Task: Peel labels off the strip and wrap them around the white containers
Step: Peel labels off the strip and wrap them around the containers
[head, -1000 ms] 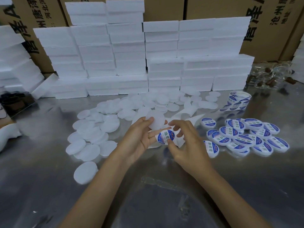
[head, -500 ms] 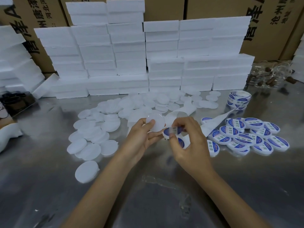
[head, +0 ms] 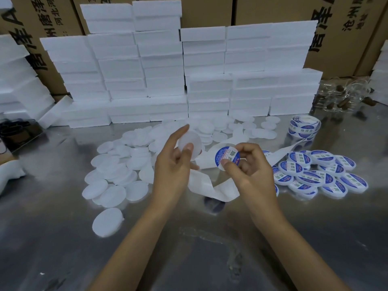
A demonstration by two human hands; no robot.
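My left hand (head: 172,162) holds a round white container (head: 192,141) upright between thumb and fingertips, above the table's middle. Just to its right, my right hand (head: 249,171) pinches a round blue-and-white label (head: 225,157) by its edges. The white backing strip (head: 212,185) trails under both hands and runs right toward the label roll (head: 304,126). A heap of blank white containers (head: 117,171) lies left of my hands. Several labelled containers (head: 315,175) are piled to the right.
Stacked white foam boxes (head: 180,80) form a wall at the back of the steel table (head: 189,248), with brown cartons (head: 344,28) behind. A clear bag of small bottles (head: 344,97) lies at the back right. A dark tray (head: 19,133) sits at the left edge.
The label has come off the strip and now faces me in my right hand. My left hand has lifted the white container higher, and the two hands have moved slightly apart.
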